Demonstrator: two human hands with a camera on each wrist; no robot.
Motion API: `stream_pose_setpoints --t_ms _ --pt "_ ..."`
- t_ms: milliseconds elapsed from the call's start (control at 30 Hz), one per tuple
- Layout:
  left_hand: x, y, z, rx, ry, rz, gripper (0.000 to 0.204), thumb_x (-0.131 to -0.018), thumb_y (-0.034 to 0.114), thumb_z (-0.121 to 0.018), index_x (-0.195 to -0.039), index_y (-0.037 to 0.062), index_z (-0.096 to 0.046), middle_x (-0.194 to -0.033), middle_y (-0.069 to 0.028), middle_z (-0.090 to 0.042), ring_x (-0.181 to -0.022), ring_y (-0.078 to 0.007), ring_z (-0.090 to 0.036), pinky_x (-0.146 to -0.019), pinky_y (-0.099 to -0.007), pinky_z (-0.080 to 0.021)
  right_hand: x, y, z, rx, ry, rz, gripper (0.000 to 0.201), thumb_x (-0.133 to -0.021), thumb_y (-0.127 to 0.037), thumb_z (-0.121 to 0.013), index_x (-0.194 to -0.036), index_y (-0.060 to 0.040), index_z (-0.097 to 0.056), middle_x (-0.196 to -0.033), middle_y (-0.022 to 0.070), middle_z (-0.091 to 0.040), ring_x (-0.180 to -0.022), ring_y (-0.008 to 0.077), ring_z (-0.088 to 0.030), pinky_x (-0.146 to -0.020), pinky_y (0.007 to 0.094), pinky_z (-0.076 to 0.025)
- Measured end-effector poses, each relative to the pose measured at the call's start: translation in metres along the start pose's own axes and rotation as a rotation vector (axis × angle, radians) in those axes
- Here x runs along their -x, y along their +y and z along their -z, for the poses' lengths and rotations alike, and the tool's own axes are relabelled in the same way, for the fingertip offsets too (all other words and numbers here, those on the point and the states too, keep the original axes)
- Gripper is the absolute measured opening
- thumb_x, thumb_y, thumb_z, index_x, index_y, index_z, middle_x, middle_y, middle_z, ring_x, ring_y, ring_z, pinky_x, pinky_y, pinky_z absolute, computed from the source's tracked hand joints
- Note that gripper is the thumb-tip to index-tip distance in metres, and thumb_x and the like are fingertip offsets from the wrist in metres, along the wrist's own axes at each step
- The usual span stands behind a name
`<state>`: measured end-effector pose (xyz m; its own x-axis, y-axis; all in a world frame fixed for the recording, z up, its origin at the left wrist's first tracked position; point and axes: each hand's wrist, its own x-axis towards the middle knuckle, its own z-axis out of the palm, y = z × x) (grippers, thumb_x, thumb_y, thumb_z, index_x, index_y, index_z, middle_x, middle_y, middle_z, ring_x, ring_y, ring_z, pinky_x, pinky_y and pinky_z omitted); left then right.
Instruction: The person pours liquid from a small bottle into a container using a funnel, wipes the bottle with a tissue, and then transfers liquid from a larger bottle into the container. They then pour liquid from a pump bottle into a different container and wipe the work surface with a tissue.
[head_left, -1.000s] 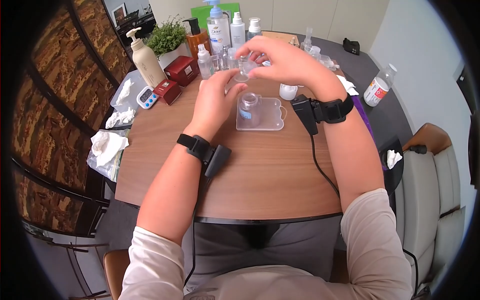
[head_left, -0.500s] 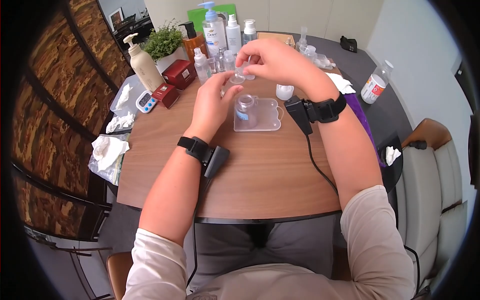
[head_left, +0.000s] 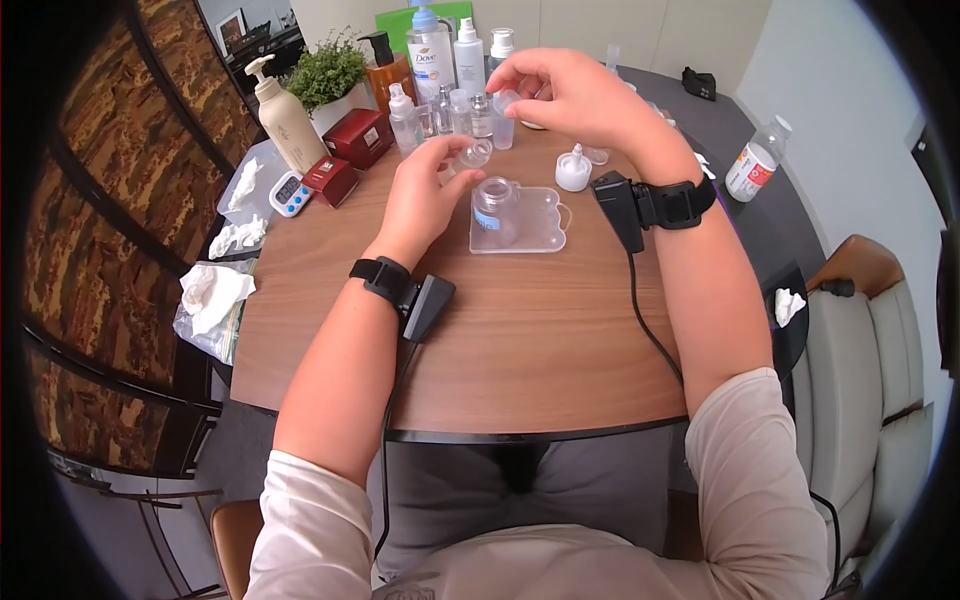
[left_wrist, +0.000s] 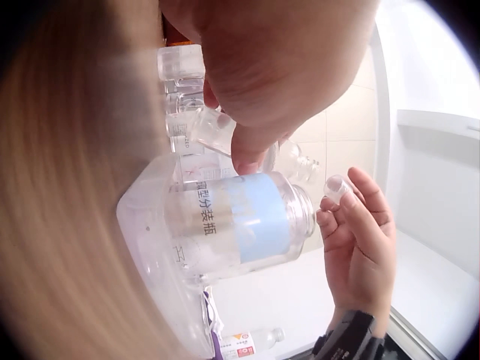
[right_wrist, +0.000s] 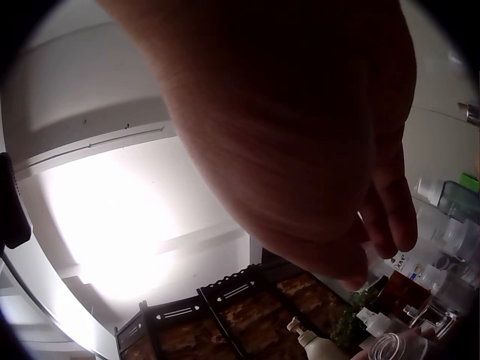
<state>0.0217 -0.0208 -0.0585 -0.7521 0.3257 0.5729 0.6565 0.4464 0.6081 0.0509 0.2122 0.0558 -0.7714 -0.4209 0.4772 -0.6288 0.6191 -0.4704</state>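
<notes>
My left hand [head_left: 420, 200] grips a small clear bottle [head_left: 476, 153], tilted with its uncapped mouth toward the right. Above and to the right, my right hand [head_left: 575, 95] pinches a small translucent cap [left_wrist: 337, 187] between thumb and fingers, apart from the bottle. Just below both hands stands a wider clear jar [head_left: 495, 215] with a blue label and an uncovered mouth. Under that jar lies a clear plastic tray [head_left: 545, 240]. In the right wrist view, the palm hides most of what the fingers hold, while the held bottle's threaded mouth [right_wrist: 390, 346] shows at the bottom.
A white nozzle cap [head_left: 573, 170] sits right of the jar. Several pump and spray bottles [head_left: 432, 60] line the back, beside red boxes [head_left: 360, 140], a plant [head_left: 332, 80] and a timer [head_left: 291, 194]. Crumpled tissues [head_left: 215, 295] lie left; a labelled bottle [head_left: 757, 160] stands right.
My right hand has lifted the cap up and away to the right from the small bottle, exposing its mouth. My left hand stays nearly in place, still holding the bottle.
</notes>
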Motion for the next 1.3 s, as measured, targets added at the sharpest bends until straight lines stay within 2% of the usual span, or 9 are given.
stream_pose_setpoints --t_ms 267,367,433,533,833,1033,1100,1300 --pt "-0.002 -0.007 0.001 0.054 -0.024 -0.084 0.040 -0.088 0.002 -0.082 -0.127 0.0060 -0.069 -0.124 -0.0073 -0.072 -0.119 -0.0228 -0.068 -0.106 -0.0388 -0.055 0.000 0.014 -0.006 0.002 -0.105 0.024 0.027 -0.092 -0.012 -0.075 -0.117 -0.0038 -0.074 -0.097 0.0036 -0.073 -0.084 0.0139 -0.064 -0.078 0.0327 -0.054" --pt "-0.001 -0.002 0.001 0.065 -0.033 -0.080 0.040 -0.088 -0.001 -0.080 -0.126 0.0067 -0.069 -0.124 -0.0066 -0.071 -0.120 -0.0226 -0.068 -0.106 -0.0386 -0.055 0.000 0.015 -0.005 -0.036 -0.169 -0.045 0.027 -0.091 -0.014 -0.077 -0.116 -0.0046 -0.075 -0.097 0.0029 -0.074 -0.085 0.0129 -0.065 -0.078 0.0312 -0.053" --pt "-0.002 0.000 0.001 0.087 -0.035 -0.072 0.041 -0.088 -0.002 -0.079 -0.126 0.0069 -0.069 -0.124 -0.0064 -0.071 -0.121 -0.0226 -0.067 -0.106 -0.0386 -0.055 0.001 0.006 0.000 -0.130 -0.298 -0.155 0.027 -0.091 -0.016 -0.079 -0.114 -0.0041 -0.077 -0.095 0.0020 -0.074 -0.086 0.0114 -0.065 -0.078 0.0299 -0.053" --pt "-0.001 -0.003 0.000 0.061 -0.048 -0.123 0.042 -0.087 -0.005 -0.078 -0.127 0.0068 -0.069 -0.124 -0.0073 -0.071 -0.121 -0.0229 -0.067 -0.105 -0.0382 -0.055 0.002 0.007 -0.003 -0.186 -0.344 -0.175 0.027 -0.090 -0.018 -0.081 -0.112 -0.0035 -0.078 -0.093 0.0013 -0.074 -0.087 0.0097 -0.065 -0.077 0.0287 -0.052" --pt "-0.002 -0.003 0.001 0.052 -0.008 -0.219 0.041 -0.083 -0.008 -0.078 -0.121 0.0032 -0.070 -0.123 -0.0099 -0.072 -0.117 -0.0254 -0.069 -0.102 -0.0359 -0.054 0.002 -0.001 -0.003 -0.205 -0.379 -0.191 0.027 -0.090 -0.016 -0.081 -0.114 -0.0033 -0.078 -0.088 0.0010 -0.073 -0.081 0.0088 -0.065 -0.075 0.0271 -0.052" --pt "-0.003 0.002 0.003 0.006 0.035 -0.273 0.041 -0.080 -0.006 -0.080 -0.119 0.0037 -0.070 -0.122 -0.0113 -0.073 -0.117 -0.0304 -0.069 -0.101 -0.0376 -0.054 0.001 -0.002 -0.005 -0.223 -0.405 -0.166 0.027 -0.090 -0.015 -0.080 -0.114 -0.0022 -0.078 -0.090 0.0024 -0.075 -0.081 0.0092 -0.066 -0.075 0.0263 -0.052" --pt "-0.003 0.003 0.003 0.016 0.043 -0.273 0.041 -0.078 -0.006 -0.080 -0.117 0.0040 -0.070 -0.122 -0.0122 -0.072 -0.117 -0.0348 -0.067 -0.101 -0.0414 -0.055 0.000 -0.001 -0.005 -0.230 -0.414 -0.171 0.027 -0.090 -0.014 -0.080 -0.114 -0.0021 -0.078 -0.091 0.0029 -0.075 -0.082 0.0095 -0.067 -0.075 0.0267 -0.053" --pt "-0.004 0.000 0.004 0.016 0.049 -0.273 0.041 -0.078 -0.006 -0.080 -0.117 0.0050 -0.071 -0.126 -0.0118 -0.071 -0.121 -0.0352 -0.066 -0.103 -0.0425 -0.054 0.002 -0.001 -0.006 -0.258 -0.425 -0.180 0.029 -0.092 -0.014 -0.079 -0.118 -0.0011 -0.077 -0.095 0.0052 -0.077 -0.086 0.0117 -0.071 -0.080 0.0278 -0.056"
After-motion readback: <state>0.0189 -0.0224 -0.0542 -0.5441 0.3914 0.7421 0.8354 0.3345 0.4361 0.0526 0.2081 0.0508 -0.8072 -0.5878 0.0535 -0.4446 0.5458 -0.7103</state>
